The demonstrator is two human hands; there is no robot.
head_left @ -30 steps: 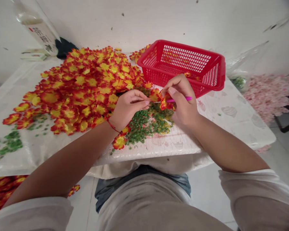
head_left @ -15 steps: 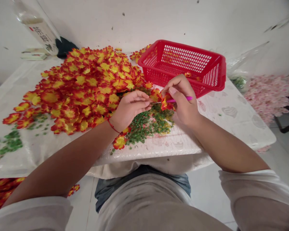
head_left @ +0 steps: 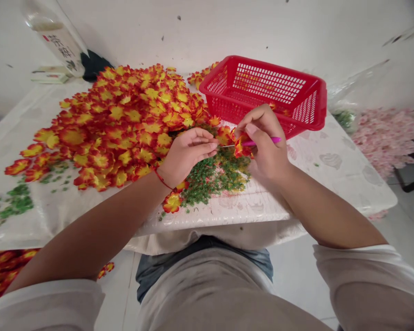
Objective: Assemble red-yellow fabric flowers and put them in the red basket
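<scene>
White sleeves point(head_left: 376, 285) end on both my forearms, nearest the lens. My right hand point(head_left: 265, 149) is clamped on a pink-handled needle tool point(head_left: 262, 142) and, with thumb and fingers closed, on a red-and-yellow fabric blossom point(head_left: 243, 148) beside the shaft. My left hand point(head_left: 188, 156) has its fingers curled together, their tips point(head_left: 212, 146) at the metal point of the tool; I cannot tell whether they pinch anything there. A red cord bracelet point(head_left: 163, 180) circles my left wrist. Under both hands lies a heap of green flock crumbs point(head_left: 215, 177) on a white patterned table cover point(head_left: 331, 179), with a loose blossom point(head_left: 172, 202) at its near edge. To the left, a large pile of blossoms point(head_left: 124, 124) spreads across the table. Farther on, a red plastic mesh basket point(head_left: 279, 69) stands just past my right hand. Pink blossoms point(head_left: 386, 142) lie beyond the table's right side.
</scene>
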